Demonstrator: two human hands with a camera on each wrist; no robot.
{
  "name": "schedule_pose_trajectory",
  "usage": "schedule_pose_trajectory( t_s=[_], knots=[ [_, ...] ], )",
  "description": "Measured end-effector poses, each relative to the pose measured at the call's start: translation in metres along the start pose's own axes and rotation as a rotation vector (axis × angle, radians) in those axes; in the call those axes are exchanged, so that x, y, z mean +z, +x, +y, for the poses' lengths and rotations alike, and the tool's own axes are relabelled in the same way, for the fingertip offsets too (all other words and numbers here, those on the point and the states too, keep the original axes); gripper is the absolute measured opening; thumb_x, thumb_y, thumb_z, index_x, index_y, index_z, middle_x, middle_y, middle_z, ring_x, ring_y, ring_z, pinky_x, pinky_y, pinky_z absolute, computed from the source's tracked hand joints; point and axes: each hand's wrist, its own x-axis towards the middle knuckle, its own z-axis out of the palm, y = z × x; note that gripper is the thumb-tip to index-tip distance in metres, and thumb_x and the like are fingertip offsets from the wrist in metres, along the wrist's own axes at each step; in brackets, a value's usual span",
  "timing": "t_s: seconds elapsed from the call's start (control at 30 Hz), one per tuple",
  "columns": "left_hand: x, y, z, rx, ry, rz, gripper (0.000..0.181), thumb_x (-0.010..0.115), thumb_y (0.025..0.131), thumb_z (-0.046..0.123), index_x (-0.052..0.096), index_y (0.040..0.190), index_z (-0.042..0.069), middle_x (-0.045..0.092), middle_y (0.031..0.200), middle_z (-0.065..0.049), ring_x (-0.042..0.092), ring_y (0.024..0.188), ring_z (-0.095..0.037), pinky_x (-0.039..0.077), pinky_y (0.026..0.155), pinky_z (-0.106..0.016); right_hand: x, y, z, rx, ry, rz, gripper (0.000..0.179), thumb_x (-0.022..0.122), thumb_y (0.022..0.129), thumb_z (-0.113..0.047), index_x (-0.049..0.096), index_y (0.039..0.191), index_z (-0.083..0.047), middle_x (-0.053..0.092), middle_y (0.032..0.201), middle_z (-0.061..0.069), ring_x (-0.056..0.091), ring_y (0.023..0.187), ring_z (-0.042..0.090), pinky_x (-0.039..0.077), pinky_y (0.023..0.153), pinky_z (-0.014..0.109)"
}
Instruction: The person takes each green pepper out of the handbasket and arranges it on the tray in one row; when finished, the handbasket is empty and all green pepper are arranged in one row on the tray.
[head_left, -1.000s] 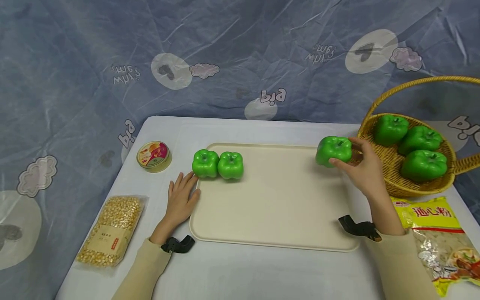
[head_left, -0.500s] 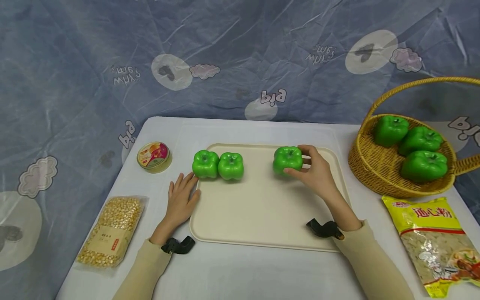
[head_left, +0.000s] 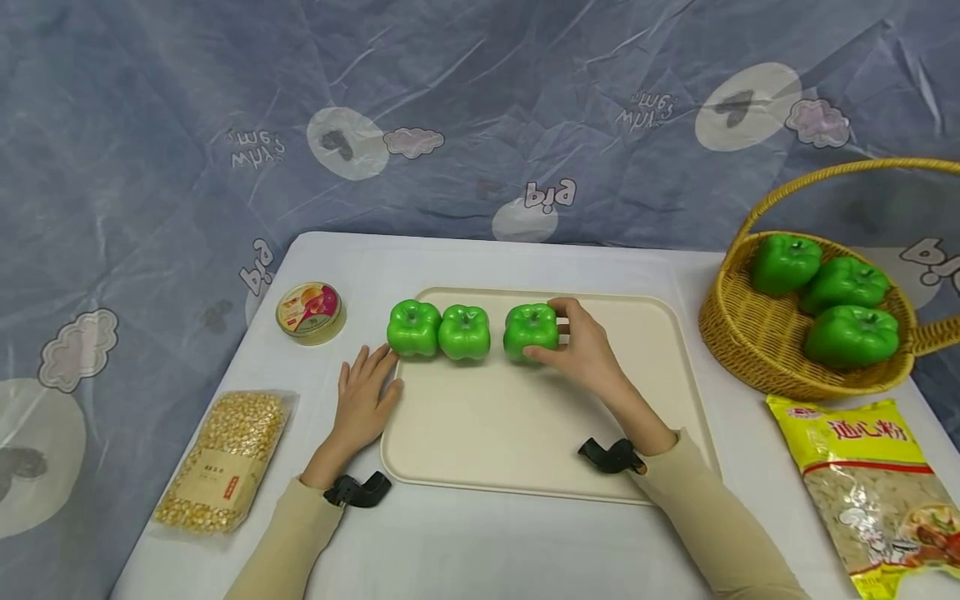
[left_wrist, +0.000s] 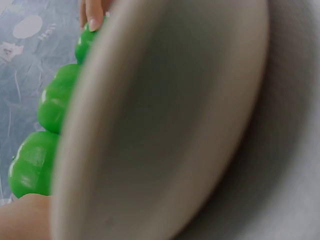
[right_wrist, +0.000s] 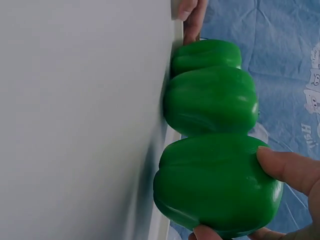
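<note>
Two hands, well apart, are recorded in the head view. The right hand [head_left: 588, 350] pinches a green pepper [head_left: 525, 333] between thumb and fingers, over the far part of the cream tray [head_left: 487, 433]; whether its base touches the tray cannot be determined. Across a visible gap to its left, the middle pepper [head_left: 464, 333] and the left-end pepper [head_left: 414, 327] sit against each other at the tray's far left corner. The left hand [head_left: 365, 400] lies with fingers extended along the left rim, fingertips just beside the left-end pepper. Right of the tray, a wicker basket [head_left: 757, 333] contains three further peppers [head_left: 851, 336].

Left wrist view: the blurred tray rim fills the centre. The peppers line up beyond it, left hand at the near end, right-hand fingers on the farthest.

Right wrist view: thumb and fingertips bear on opposite sides of the green pepper; the left hand's fingers show past the left-end pepper.
</note>
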Motion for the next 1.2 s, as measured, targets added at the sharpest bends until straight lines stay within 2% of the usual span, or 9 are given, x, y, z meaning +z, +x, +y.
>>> schedule_pose_trajectory(
  t_s=[0.17, 0.4, 1.2],
  knots=[
    [0.000, 0.000, 0.000, -0.001, -0.001, -0.004, 0.049, 0.052, 0.098, 0.021, 0.047, 0.144, 0.005, 0.039, 0.153, -0.019, 0.018, 0.147, -0.045, 0.002, 0.114, -0.067, 0.007, -0.001, -0.001, 0.013, -0.014, -0.020, 0.078, 0.080, 0.080, -0.016, 0.036, 0.142, 0.002, 0.048, 0.138, 0.024, 0.058, 0.118, 0.040, 0.056, 0.088, 0.043],
    [-0.001, 0.001, 0.001, -0.001, -0.010, -0.002, 0.049, 0.052, 0.097, 0.021, 0.047, 0.144, 0.005, 0.039, 0.153, -0.020, 0.017, 0.147, -0.046, 0.001, 0.114, -0.067, 0.010, 0.000, 0.000, -0.026, -0.051, -0.028, 0.079, 0.080, 0.081, -0.019, 0.037, 0.146, -0.002, 0.047, 0.138, 0.023, 0.057, 0.118, 0.041, 0.056, 0.087, 0.043],
    [-0.002, -0.001, 0.003, -0.002, -0.011, -0.007, 0.049, 0.052, 0.097, 0.021, 0.047, 0.143, 0.004, 0.039, 0.153, -0.020, 0.017, 0.147, -0.046, 0.002, 0.114, -0.067, 0.017, -0.002, -0.004, -0.035, -0.039, -0.029, 0.082, 0.080, 0.080, -0.018, 0.036, 0.147, -0.002, 0.046, 0.137, 0.024, 0.056, 0.119, 0.040, 0.057, 0.085, 0.041]
  ],
)
